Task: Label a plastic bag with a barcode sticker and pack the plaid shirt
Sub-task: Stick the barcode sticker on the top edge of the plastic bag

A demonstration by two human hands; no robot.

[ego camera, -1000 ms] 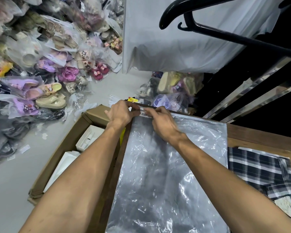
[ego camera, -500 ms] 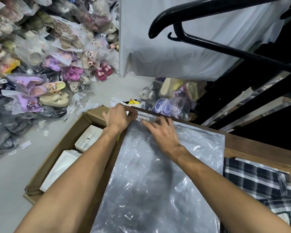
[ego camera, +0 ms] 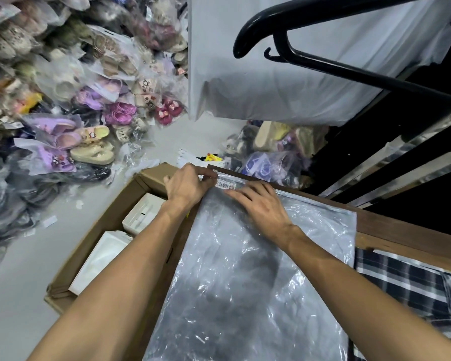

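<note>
A clear plastic bag (ego camera: pixel 245 282) lies flat on the wooden table (ego camera: pixel 401 230). A white barcode sticker (ego camera: pixel 225 184) sits at the bag's far left corner, near its sealing strip. My left hand (ego camera: pixel 188 187) pinches the bag's corner right beside the sticker's left end. My right hand (ego camera: pixel 258 204) lies flat on the bag with its fingertips touching the sticker's right end. The dark plaid shirt (ego camera: pixel 414 290) lies on the table to the right of the bag, partly under a clear sheet.
An open cardboard box (ego camera: pixel 94 256) with white boxes inside stands on the floor left of the table. Bagged shoes (ego camera: pixel 76 113) are heaped at the left and behind the table. A black hanger (ego camera: pixel 310 56) and a white cloth (ego camera: pixel 271 87) hang overhead.
The right hand slid back along the bag's top edge, uncovering the barcode sticker stuck at the corner. The left hand stays pinched on that corner.
</note>
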